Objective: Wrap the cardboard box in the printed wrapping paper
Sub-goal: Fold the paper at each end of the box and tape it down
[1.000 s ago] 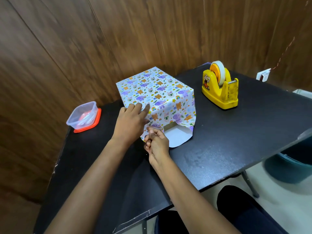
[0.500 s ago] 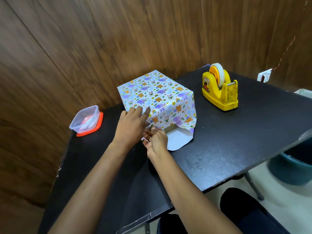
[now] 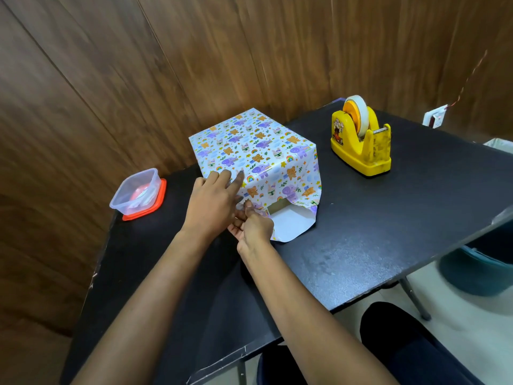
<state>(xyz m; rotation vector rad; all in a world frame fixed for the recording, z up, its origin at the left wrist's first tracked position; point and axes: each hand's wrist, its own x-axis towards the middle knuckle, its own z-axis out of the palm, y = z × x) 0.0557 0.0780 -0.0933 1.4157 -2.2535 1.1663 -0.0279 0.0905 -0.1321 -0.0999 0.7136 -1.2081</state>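
Folding the near end shut wants a crisp side crease: the left hand (image 3: 211,207), fingers straight and together, should pin the printed wrapping paper (image 3: 249,151) against the box's corner while the right hand (image 3: 254,229), fingers curled and apparently pinching the paper's left edge, draws it inward snugly. The cardboard box (image 3: 278,207) sits mid-surface, its top and sides covered. A brown strip shows at the open near end, above a white flap lying on the black surface (image 3: 361,245).
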